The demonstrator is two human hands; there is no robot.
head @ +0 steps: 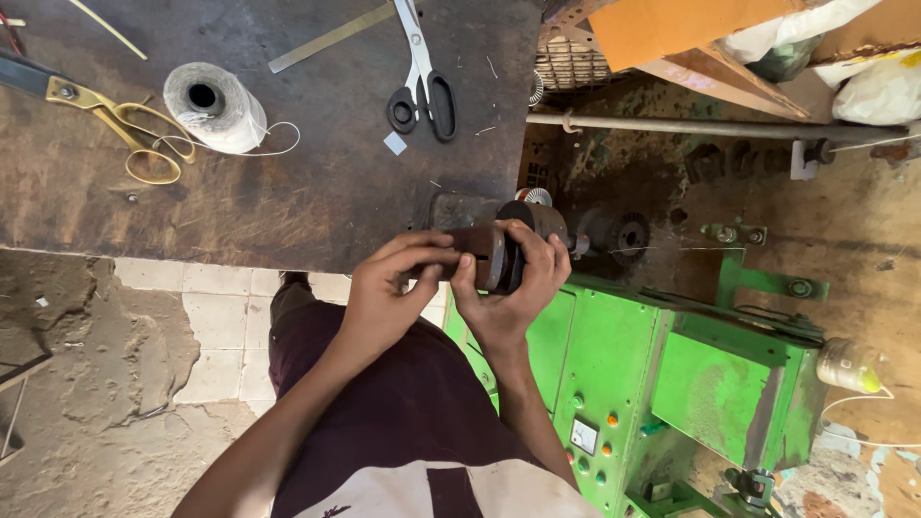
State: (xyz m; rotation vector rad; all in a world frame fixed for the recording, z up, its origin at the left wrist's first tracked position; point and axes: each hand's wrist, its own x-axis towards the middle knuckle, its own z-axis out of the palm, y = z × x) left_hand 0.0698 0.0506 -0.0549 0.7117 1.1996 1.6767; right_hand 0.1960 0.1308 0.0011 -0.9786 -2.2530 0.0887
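A dark round spool is gripped at the shaft end of the green machine, the right hand wrapped under it, seemingly to steady it. Its near face is pinched by the left hand. Black scissors lie beyond the machine.

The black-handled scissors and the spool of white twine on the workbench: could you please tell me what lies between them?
In the head view, only bare dark benchtop separates the black-handled scissors from the spool of white twine, crossed by a flat metal strip.
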